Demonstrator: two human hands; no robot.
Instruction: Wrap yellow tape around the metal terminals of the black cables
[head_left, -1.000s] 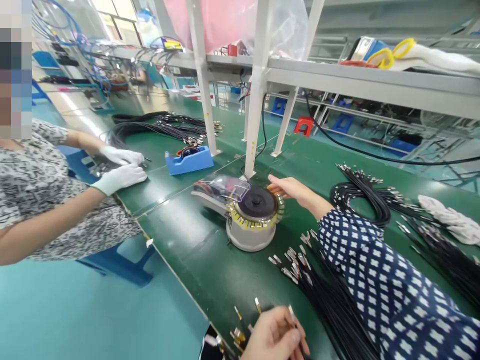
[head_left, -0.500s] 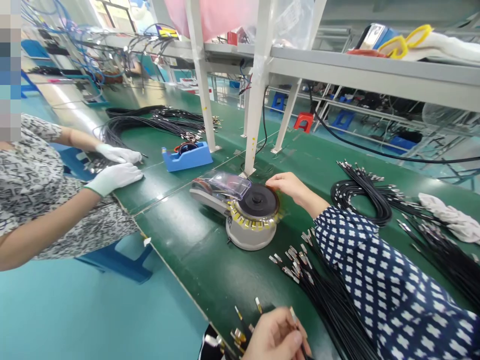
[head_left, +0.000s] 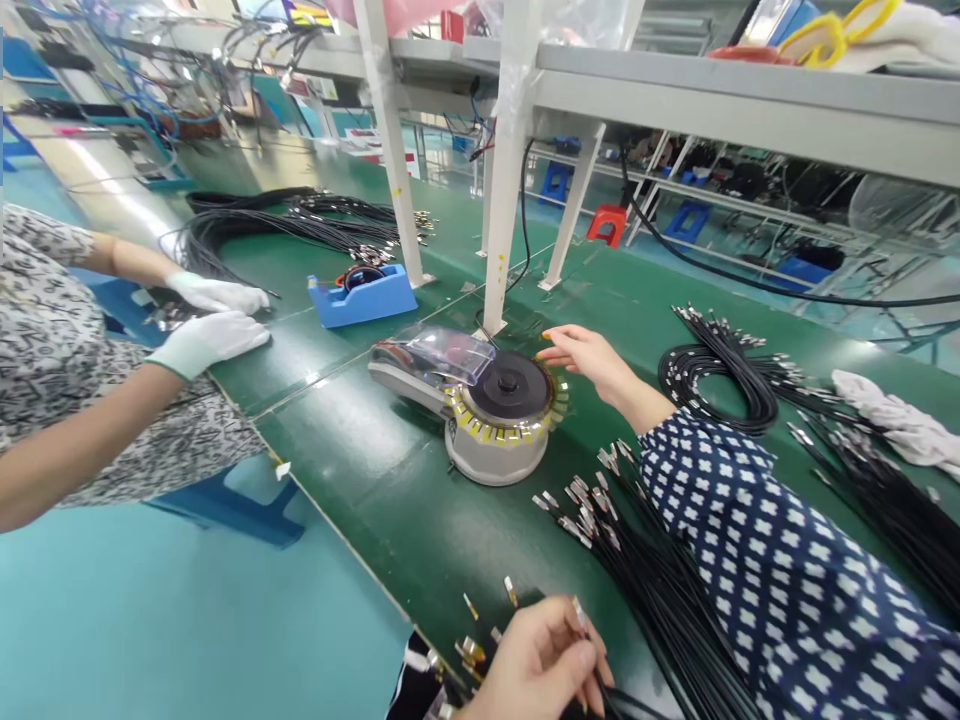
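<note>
At the bottom, my left hand point(head_left: 544, 655) is closed on a black cable with a metal end point(head_left: 579, 610). Other cable ends point(head_left: 471, 652) stick up just left of it. A round grey tape dispenser point(head_left: 499, 455) with a black disc point(head_left: 510, 385) sits mid-table, short yellow tape strips point(head_left: 480, 428) fanned around its rim. My right hand point(head_left: 592, 362) is just beyond the disc's right edge, a small yellow bit of tape at its pinched fingertips. A bundle of black cables point(head_left: 660, 570) lies below my right forearm.
A co-worker's gloved hands point(head_left: 214, 325) rest at the left table edge. The blue tape holder point(head_left: 367, 300) and a cable pile point(head_left: 255, 225) lie behind. White shelf posts point(head_left: 504, 200) rise behind the dispenser. Coiled cables point(head_left: 720, 380) and a white glove point(head_left: 892, 415) are at right.
My right hand has come slightly away from the disc's edge, and more tape strips show at the rim's right side. My left hand still holds the cable. The view has shifted slightly.
</note>
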